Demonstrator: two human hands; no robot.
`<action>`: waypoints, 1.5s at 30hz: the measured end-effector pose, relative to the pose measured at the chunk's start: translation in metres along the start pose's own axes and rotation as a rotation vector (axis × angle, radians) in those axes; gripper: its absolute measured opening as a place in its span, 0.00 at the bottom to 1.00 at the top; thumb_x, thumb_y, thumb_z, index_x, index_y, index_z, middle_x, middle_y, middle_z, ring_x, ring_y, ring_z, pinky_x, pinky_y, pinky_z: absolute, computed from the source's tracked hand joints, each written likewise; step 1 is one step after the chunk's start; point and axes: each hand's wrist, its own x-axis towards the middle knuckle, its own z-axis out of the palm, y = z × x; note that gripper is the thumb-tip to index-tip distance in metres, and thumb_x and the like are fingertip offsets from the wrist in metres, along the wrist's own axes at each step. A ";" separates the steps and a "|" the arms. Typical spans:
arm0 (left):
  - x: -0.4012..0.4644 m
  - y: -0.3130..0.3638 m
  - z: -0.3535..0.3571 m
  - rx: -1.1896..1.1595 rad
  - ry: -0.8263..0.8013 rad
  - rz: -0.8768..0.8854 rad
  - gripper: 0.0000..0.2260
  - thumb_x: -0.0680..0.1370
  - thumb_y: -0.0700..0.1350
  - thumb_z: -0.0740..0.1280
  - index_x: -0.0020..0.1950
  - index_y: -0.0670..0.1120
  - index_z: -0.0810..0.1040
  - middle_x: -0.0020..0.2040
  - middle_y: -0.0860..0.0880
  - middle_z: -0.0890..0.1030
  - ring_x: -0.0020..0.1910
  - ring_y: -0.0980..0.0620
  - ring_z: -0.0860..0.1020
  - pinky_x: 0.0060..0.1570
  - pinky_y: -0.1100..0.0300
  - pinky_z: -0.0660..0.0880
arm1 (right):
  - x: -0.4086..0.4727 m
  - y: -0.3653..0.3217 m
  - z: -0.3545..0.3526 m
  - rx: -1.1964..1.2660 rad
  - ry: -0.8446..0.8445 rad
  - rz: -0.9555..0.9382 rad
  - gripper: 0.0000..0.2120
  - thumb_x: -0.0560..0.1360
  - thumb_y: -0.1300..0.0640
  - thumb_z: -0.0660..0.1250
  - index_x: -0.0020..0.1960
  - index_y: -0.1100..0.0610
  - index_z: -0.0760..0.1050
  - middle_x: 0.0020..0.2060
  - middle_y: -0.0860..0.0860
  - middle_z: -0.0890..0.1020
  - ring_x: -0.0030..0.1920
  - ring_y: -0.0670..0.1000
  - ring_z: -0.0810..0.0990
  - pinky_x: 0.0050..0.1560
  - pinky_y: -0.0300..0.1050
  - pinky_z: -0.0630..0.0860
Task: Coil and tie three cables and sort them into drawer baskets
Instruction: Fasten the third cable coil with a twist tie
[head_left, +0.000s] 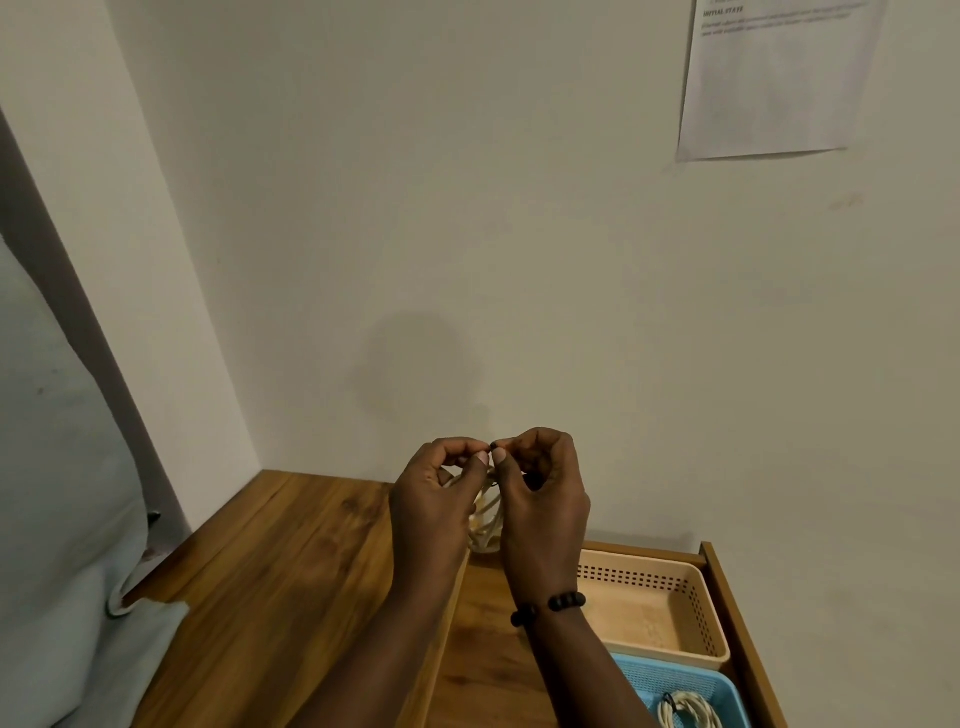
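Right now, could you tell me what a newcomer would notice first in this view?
Two bare hands, left hand and right hand, meet at centre, pinching a small dark tie above a coiled cream cable. At lower right, an open wooden drawer holds an empty beige perforated basket and a blue mesh basket with a tied cream cable coil.

both hands raised, left grip (441, 483) and right grip (540, 478) pinched fingertip to fingertip

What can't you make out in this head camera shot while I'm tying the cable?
- Tie: tiny, pinched between fingers.
- White cable coil: mostly behind both hands.
- Wall paper: text blurred, top cut off.
- Blue basket: cropped by the bottom edge.
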 end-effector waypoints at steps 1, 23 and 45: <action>0.000 0.000 0.000 -0.002 0.006 -0.005 0.04 0.76 0.43 0.71 0.47 0.53 0.81 0.44 0.55 0.83 0.44 0.57 0.81 0.41 0.64 0.79 | -0.001 0.000 0.000 0.000 -0.004 -0.005 0.09 0.74 0.63 0.71 0.50 0.54 0.73 0.42 0.45 0.83 0.44 0.43 0.82 0.41 0.32 0.78; 0.000 0.003 -0.001 0.028 0.029 0.028 0.03 0.74 0.44 0.72 0.47 0.49 0.81 0.42 0.55 0.83 0.43 0.59 0.81 0.41 0.64 0.80 | -0.004 0.000 0.001 0.051 0.078 0.006 0.10 0.73 0.61 0.73 0.50 0.54 0.73 0.41 0.45 0.83 0.43 0.44 0.82 0.42 0.31 0.78; 0.003 -0.005 -0.001 0.061 0.029 0.030 0.03 0.75 0.42 0.71 0.47 0.49 0.82 0.43 0.54 0.83 0.43 0.57 0.81 0.41 0.65 0.79 | 0.002 0.007 0.002 -0.016 -0.039 0.013 0.09 0.74 0.63 0.71 0.50 0.55 0.73 0.41 0.45 0.83 0.42 0.42 0.82 0.42 0.32 0.79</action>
